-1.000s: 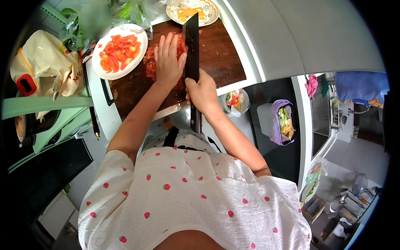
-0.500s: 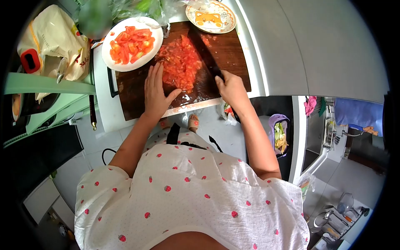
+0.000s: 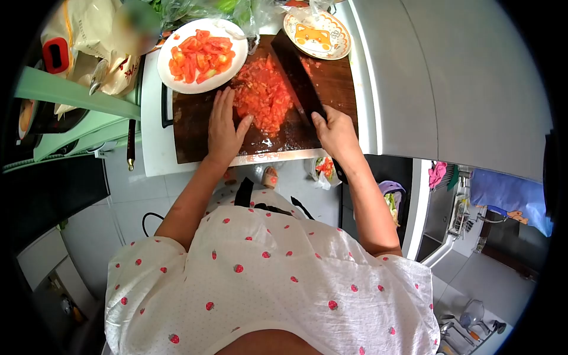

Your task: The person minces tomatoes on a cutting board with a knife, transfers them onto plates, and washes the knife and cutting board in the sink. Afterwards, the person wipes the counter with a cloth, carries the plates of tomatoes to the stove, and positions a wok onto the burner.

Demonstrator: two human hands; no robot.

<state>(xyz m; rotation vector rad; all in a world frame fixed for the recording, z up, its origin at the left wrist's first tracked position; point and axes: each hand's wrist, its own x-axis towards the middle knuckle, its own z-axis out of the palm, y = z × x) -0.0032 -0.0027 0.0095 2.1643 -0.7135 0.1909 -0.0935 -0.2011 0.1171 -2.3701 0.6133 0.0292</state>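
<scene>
Tomato pile [image 3: 264, 97] between the hands [image 3: 225, 135], on board [image 3: 195, 131]

At the left of my view I see a cream bag [image 3: 89, 26] near a green rack [image 3: 77, 94], with a black cable [image 3: 145, 223] lower down, over the tiled floor [image 3: 139, 192]. Bagged greens [image 3: 204, 9] sit at the top. To the right I have a broad grey panel [image 3: 473, 77], and below it a purple-lined bin [image 3: 391, 188] holding leafy scraps [image 3: 391, 204]. Farther right are a pink cloth [image 3: 436, 174] and a blue cloth [image 3: 506, 192], with utensils [image 3: 458, 336] in the bottom corner, too small for me to sort out.
</scene>
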